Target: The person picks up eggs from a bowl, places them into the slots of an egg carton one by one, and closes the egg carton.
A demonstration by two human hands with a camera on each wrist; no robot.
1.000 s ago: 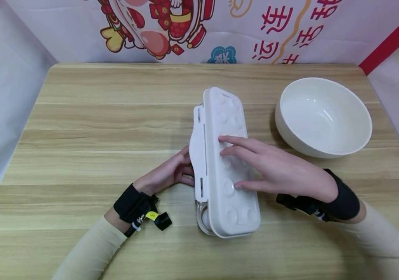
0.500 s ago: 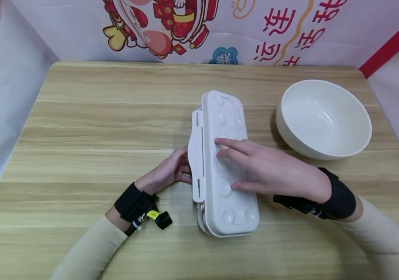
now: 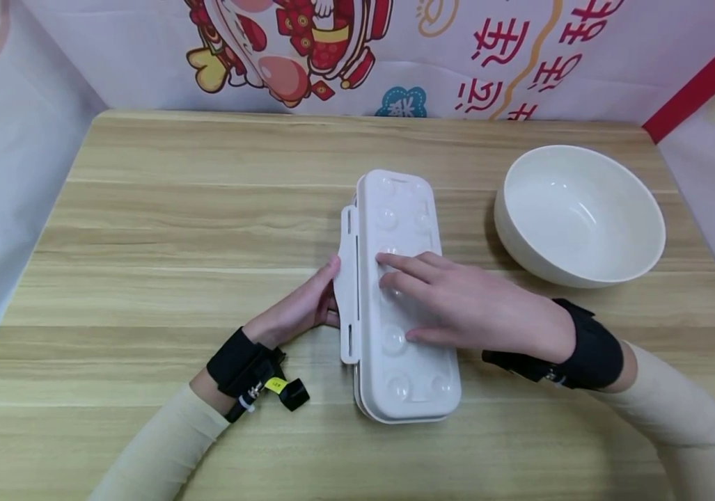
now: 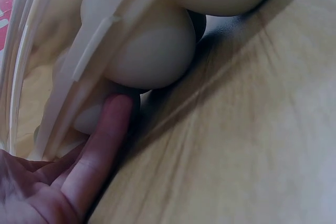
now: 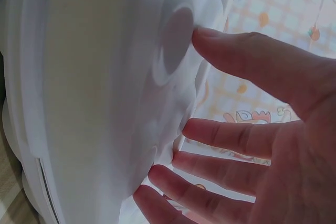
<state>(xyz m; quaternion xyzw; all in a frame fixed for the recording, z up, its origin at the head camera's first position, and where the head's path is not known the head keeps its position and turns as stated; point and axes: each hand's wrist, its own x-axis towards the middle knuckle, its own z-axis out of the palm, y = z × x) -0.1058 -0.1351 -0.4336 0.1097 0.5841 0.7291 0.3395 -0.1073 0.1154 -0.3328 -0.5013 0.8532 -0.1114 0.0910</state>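
Egg box (image 3: 402, 299) lies lengthwise in the middle of the desk (image 3: 163, 229), left of the white bowl (image 3: 579, 212). Its lid, which stood slightly raised a second ago, now sits flat on the base, so I judge it closed or nearly so. My right hand (image 3: 476, 303) lies on top, fingers (image 3: 404, 268) straight and spread, pressing down. My left hand (image 3: 301, 309) touches the side flap with loosely curled fingers (image 4: 107, 129), one fingertip under the rim beside the egg cups.
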